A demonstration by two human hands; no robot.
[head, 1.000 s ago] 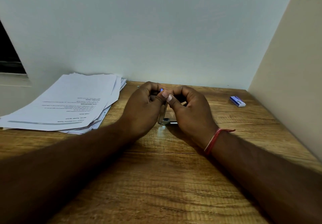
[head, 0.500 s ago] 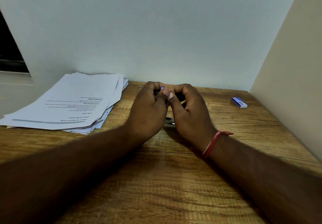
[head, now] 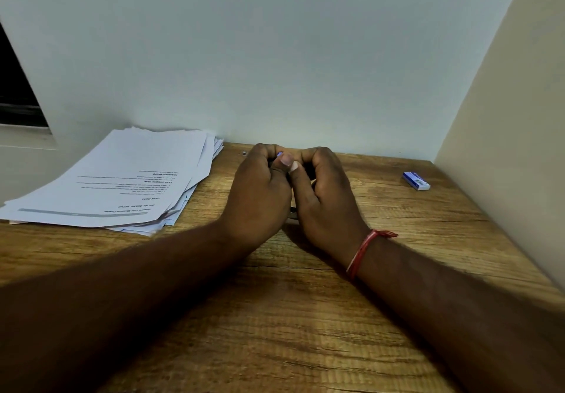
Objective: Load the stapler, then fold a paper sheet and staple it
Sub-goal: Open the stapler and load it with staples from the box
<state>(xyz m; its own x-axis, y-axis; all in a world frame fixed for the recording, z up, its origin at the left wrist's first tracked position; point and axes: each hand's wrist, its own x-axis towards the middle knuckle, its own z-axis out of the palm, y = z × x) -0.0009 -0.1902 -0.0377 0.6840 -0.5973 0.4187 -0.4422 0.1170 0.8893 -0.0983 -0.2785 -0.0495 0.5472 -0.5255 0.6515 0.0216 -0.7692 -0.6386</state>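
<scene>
Both bare hands were pressed together at the far middle of the brown wood-grain table [head: 305, 316], close to the pale wall. The left hand [head: 260, 190] and the right hand [head: 327, 197] were curled inward, knuckles up, thumbs touching side by side on top, their fingers clenched around the small metal stapler [head: 292, 213]. Almost all of that stapler was hidden between the palms; only a sliver of silvery metal showed in the gap low between the heels of the hands, down at the tabletop, and a tiny blue-violet patch peeked out just above the left thumb. Whether the stapler was open or closed could not be told.

A red thread bracelet [head: 360, 253] circled the right wrist. Both forearms reached in from the near edge and lay low over the table.

To the left, well apart from the hands, a loose, fanned stack of white printed paper sheets [head: 122, 181] lay flat on the table, its far corner near the wall. To the right, near the cream side wall, a small blue and white staple box [head: 415, 180] sat by itself. A tiny metallic bit [head: 244, 153] lay on the table just beyond the left hand.
</scene>
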